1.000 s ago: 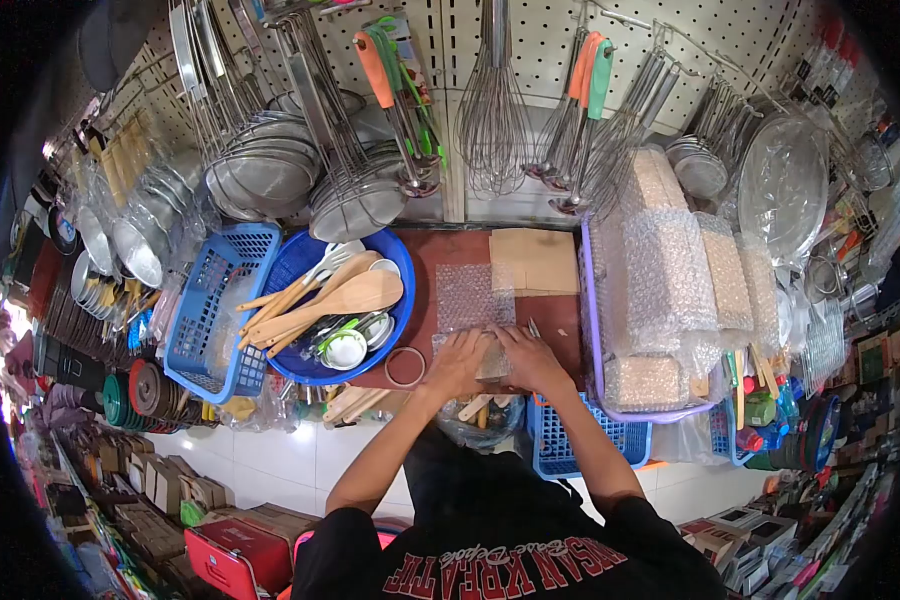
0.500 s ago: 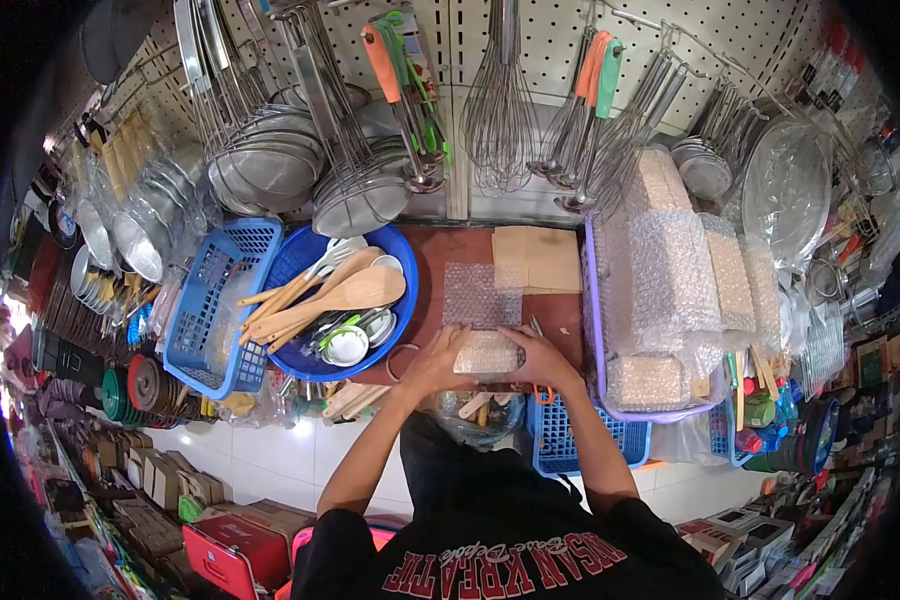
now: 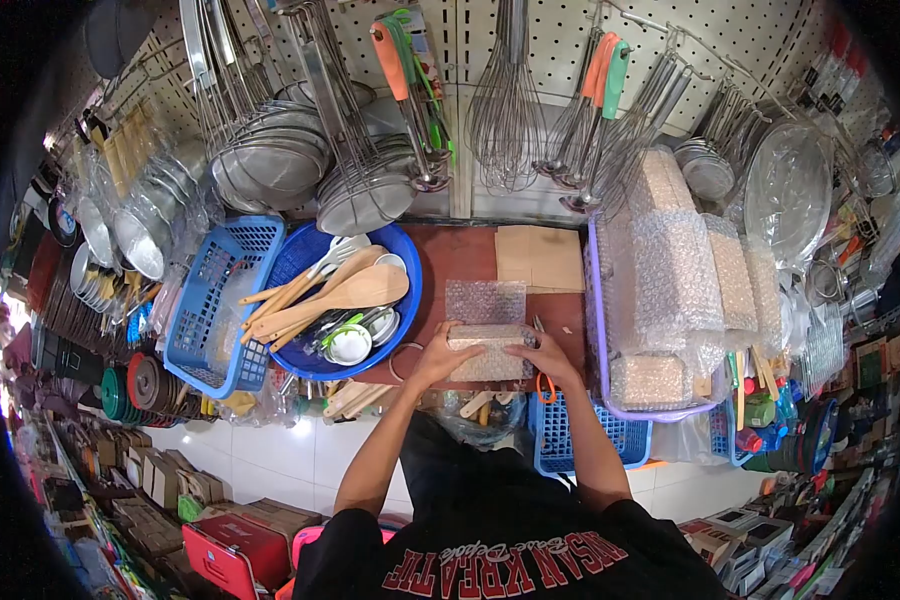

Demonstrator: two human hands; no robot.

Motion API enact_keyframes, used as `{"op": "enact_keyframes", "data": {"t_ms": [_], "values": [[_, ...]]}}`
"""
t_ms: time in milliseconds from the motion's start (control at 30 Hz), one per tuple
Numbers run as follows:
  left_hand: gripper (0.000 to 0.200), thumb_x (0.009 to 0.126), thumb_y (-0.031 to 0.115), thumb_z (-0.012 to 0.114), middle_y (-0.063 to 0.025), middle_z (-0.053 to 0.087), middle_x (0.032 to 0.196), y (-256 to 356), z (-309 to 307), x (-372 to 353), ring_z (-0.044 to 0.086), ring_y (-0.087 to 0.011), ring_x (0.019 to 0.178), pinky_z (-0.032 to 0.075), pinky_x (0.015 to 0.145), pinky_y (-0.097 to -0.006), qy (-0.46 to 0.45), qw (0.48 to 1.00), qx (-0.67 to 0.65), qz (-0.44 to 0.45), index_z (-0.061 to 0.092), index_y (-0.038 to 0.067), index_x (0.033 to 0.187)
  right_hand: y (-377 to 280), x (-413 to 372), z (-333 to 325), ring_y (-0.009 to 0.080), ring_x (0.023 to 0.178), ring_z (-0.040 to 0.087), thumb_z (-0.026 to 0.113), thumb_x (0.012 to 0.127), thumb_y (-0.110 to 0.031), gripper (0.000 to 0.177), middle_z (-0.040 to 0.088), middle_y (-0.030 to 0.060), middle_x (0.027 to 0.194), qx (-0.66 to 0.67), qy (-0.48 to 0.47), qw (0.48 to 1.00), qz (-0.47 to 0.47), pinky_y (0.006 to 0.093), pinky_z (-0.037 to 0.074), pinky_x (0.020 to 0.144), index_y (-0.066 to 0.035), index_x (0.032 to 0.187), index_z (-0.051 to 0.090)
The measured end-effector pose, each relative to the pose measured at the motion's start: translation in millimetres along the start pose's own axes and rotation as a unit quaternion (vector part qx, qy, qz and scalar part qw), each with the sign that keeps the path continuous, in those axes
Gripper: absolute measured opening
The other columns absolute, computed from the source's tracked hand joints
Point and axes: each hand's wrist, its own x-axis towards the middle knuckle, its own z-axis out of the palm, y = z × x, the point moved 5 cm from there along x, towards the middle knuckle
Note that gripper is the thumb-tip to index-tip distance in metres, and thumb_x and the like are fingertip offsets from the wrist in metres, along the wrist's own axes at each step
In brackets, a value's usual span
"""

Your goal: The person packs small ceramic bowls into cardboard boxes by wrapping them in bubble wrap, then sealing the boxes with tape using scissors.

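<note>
- The peg wall (image 3: 560, 30) at the back is the biggest thing. Whisks (image 3: 505, 110) and strainers hang on hooks there, likely so people can see them and grab them.
- The purple basket (image 3: 592, 300) stands on the right side of the table. It is full of bubble-wrapped bundles (image 3: 670, 270), stacked close by the hands.
- The brown table (image 3: 455, 255) is in front of the person. It gives a flat spot to work on.
- The round blue tub (image 3: 410, 290) sits to the left. Wooden spoons (image 3: 355, 290) lie in it with their handles pointing left.
- A sheet of bubble wrap (image 3: 485, 298) lies flat on the table, just behind the block and touching it.
- The wrapped block (image 3: 488, 338) is in the middle of the table's near edge, between both hands. Its long side runs left to right, and its flat face looks up.
- The left hand (image 3: 435, 355) curls around the block's left end, with fingers on top. This grip seems to keep the wrap tight.
- The right hand (image 3: 552, 358) curls around the right end the same way.
- Orange-handled scissors (image 3: 545, 385) peek out just under the right hand.
</note>
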Motion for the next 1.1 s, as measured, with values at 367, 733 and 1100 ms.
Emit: {"op": "enact_keyframes", "data": {"t_ms": [367, 733, 1100], "values": [[0.076, 0.076, 0.056, 0.078, -0.0271, 0.07, 0.112, 23, -4, -3, 0.067, -0.0384, 0.11, 0.051, 0.096, -0.0434, 0.096, 0.993, 0.045, -0.056, 0.064, -0.003, 0.122, -10, -1, 7, 0.0167, 0.102, 0.065, 0.079, 0.085, -0.036, 0.057, 0.069, 0.0122, 0.114, 0.063, 0.073, 0.994, 0.044, 0.0307, 0.051, 0.09, 0.005, 0.121, 0.065], [0.086, 0.067, 0.064, 0.08, -0.0291, 0.07, 0.108, 25, -12, 4, 0.067, -0.0399, 0.108, 0.049, 0.099, -0.0445, 0.12, 0.981, 0.119, -0.093, 0.068, -0.006, 0.115, -6, 20, -11, 0.0163, 0.097, 0.066, 0.083, 0.079, -0.043, 0.061, 0.072, 0.0092, 0.106, -0.096, 0.062, 0.99, 0.08, 0.0319, 0.052, 0.084, 0.0, 0.119, 0.069], [0.104, 0.066, 0.07, 0.077, -0.031, 0.064, 0.123, 13, -10, 11, 0.055, -0.0443, 0.124, 0.044, 0.107, -0.0456, 0.076, 0.984, 0.104, -0.122, 0.056, -0.007, 0.133, -61, 121, 24, 0.0359, 0.115, 0.061, 0.075, 0.077, -0.018, 0.042, 0.068, 0.016, 0.116, -0.411, 0.103, 0.89, -0.17, 0.0485, 0.05, 0.097, -0.011, 0.118, 0.069]]}}
